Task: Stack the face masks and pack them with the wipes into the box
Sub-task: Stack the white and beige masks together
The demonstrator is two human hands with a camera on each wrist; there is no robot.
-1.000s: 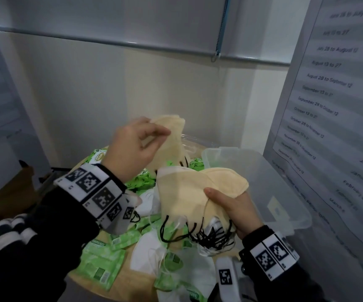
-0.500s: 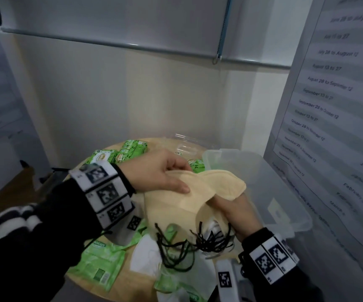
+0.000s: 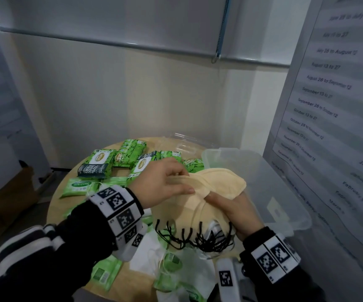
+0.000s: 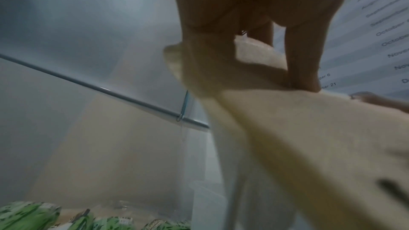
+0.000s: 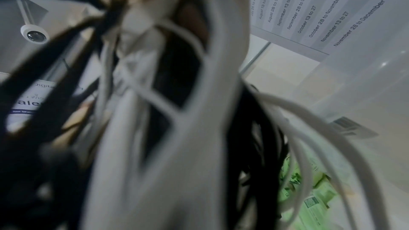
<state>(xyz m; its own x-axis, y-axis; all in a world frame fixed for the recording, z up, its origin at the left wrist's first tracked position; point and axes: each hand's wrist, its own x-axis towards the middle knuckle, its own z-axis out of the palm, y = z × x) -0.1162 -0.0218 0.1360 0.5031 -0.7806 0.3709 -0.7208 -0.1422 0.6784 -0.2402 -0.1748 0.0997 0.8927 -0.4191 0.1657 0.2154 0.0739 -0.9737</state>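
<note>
Right hand (image 3: 239, 214) grips the stack of face masks (image 3: 198, 205) from below, thumb laid across the top sheet, holding it above the table (image 3: 55, 205) just beside the box (image 3: 285, 192). Left hand (image 3: 161, 184) pinches the topmost mask at its far edge, fingers (image 4: 303, 69) pressed onto the cloth.

I judge the masks light, soft and floppy; the sheets will slide on one another, so I hold them flat, clamped through the middle of the fold rather than at a corner. Black ear loops (image 3: 198, 238) and some white ones (image 5: 309, 128) hang loose under the stack and could snag on the box rim. I avoid lifting by them.

Wipes packets (image 3: 102, 162) lie scattered on the table behind and below the hands, with loose white masks (image 3: 147, 258) among them. I judge these packets soft but firmer, easy to take across their width.
</note>
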